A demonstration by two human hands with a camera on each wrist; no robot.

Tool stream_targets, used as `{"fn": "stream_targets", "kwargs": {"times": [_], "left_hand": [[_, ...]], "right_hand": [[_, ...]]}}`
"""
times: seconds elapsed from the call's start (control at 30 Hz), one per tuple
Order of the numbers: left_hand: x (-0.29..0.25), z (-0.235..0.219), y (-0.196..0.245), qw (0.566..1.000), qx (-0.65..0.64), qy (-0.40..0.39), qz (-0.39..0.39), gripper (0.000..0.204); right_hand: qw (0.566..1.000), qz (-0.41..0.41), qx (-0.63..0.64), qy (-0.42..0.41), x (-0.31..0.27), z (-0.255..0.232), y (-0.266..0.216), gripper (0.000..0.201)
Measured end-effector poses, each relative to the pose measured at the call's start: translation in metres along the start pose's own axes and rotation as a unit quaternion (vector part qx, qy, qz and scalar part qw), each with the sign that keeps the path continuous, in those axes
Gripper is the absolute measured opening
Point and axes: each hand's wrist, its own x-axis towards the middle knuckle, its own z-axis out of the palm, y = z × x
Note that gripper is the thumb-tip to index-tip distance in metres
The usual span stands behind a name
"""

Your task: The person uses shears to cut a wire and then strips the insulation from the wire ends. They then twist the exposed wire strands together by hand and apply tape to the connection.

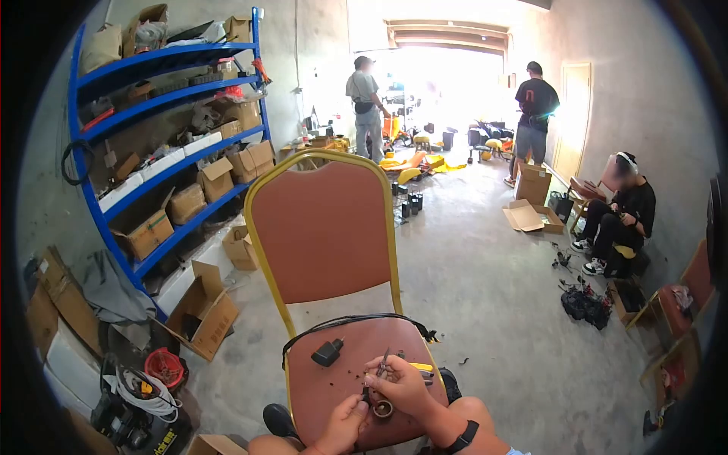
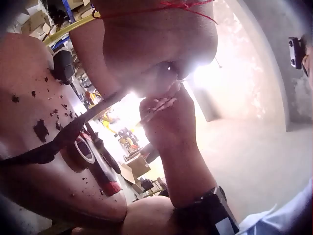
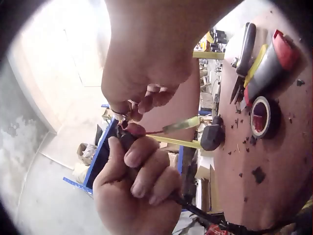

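Over the chair seat [image 1: 326, 394], my left hand [image 1: 345, 426] grips a black cable [image 3: 188, 205] near its end, and the rest of the cable trails down past the seat. My right hand [image 1: 400, 385] is close against the left fingertips and pinches a slim tool with a pale translucent part [image 3: 182, 125]. The fingers partly hide the cable's end, so I cannot tell what the tool touches there. Below the hands lies a roll of black tape [image 3: 276, 117]. Beside it are black-handled cutters [image 3: 247, 48] and a red, black and yellow tool [image 3: 268, 73].
A black power adapter [image 1: 327, 353] and dark scraps lie on the seat, with a black cable looped along its back. The chair's backrest [image 1: 326, 227] rises ahead. Blue shelving [image 1: 171, 152] and cartons stand left. Two people stand further off; another person [image 1: 633, 205] sits at right.
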Motion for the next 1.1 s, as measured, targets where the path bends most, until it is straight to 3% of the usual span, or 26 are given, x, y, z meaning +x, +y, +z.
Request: {"fn": "stream_targets", "kwargs": {"times": [0.17, 0.23, 0.37, 0.47, 0.67, 0.7, 0.77, 0.87, 0.97, 1.1], "left_hand": [[-0.01, 0.002, 0.026, 0.999, -0.045, -0.011, 0.002, 0.025], [-0.008, -0.001, 0.011, 0.999, -0.016, 0.001, 0.03, 0.025], [-0.009, 0.002, 0.003, 0.992, 0.06, 0.026, 0.103, 0.024], [-0.021, 0.012, 0.051, 0.982, 0.127, 0.031, 0.134, 0.025], [-0.006, -0.011, 0.025, 0.998, 0.048, -0.039, 0.03, 0.031], [-0.006, -0.015, 0.031, 0.996, -0.039, -0.072, -0.03, 0.032], [-0.008, -0.019, 0.055, 0.957, -0.21, -0.136, -0.149, 0.034], [-0.013, -0.018, 0.072, 0.905, -0.33, -0.173, -0.204, 0.034], [-0.009, -0.021, 0.065, 0.875, -0.377, -0.223, -0.204, 0.034], [-0.012, -0.019, 0.072, 0.89, -0.352, -0.207, -0.205, 0.033]], "right_hand": [[0.986, 0.119, 0.106, -0.052, 0.002, 0.001, -0.008, 0.031], [0.972, 0.17, 0.136, -0.084, 0.005, -0.003, -0.006, 0.032], [0.959, 0.192, 0.183, -0.102, 0.004, -0.007, -0.009, 0.034], [0.965, 0.17, 0.179, -0.087, 0.003, -0.006, -0.013, 0.034], [0.978, 0.14, 0.144, -0.061, 0.002, -0.008, -0.016, 0.033], [0.98, 0.128, 0.144, -0.06, 0.002, -0.008, -0.014, 0.032], [0.981, 0.109, 0.148, -0.055, 0.0, -0.007, -0.012, 0.032], [0.981, 0.094, 0.163, -0.043, -0.002, -0.004, -0.01, 0.03], [0.983, 0.079, 0.163, -0.021, -0.005, -0.003, -0.012, 0.031], [0.987, 0.054, 0.152, 0.0, -0.004, -0.002, -0.007, 0.031]]}}
